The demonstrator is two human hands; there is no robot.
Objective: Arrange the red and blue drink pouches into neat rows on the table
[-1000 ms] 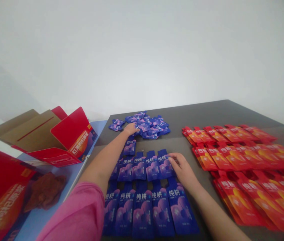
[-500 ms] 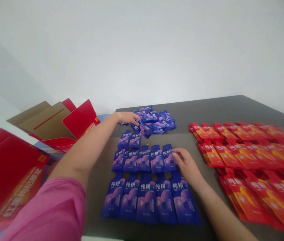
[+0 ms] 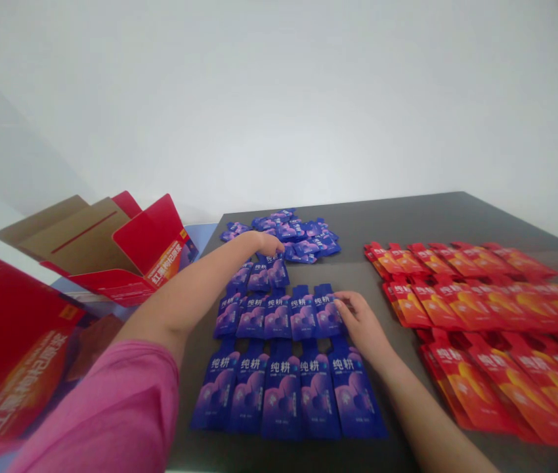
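Observation:
My left hand point(image 3: 270, 244) pinches the top of a purple drink pouch point(image 3: 276, 270), at the right end of the far row. Two more purple pouches lie to its left in that row. My right hand point(image 3: 360, 325) is closed at the right edge of another purple pouch point(image 3: 327, 312), the last one on the right in the middle row; its fingertips are partly hidden. Nearest me is a front row of purple pouches point(image 3: 281, 394), lying side by side with their necks pointing away. Behind my left hand sits a loose heap of purple pouches point(image 3: 303, 236).
Rows of red-orange pouches point(image 3: 480, 302) cover the right side of the dark table point(image 3: 407, 220). To the left stand opened red cartons, one point(image 3: 146, 240) with its brown flaps up and another point(image 3: 18, 341) nearer me. A pale wall rises behind the table.
My left hand has come from the heap toward me, bringing a purple pouch to the right end of the far row. My right hand stays at the same middle-row pouch. The view has shifted slightly.

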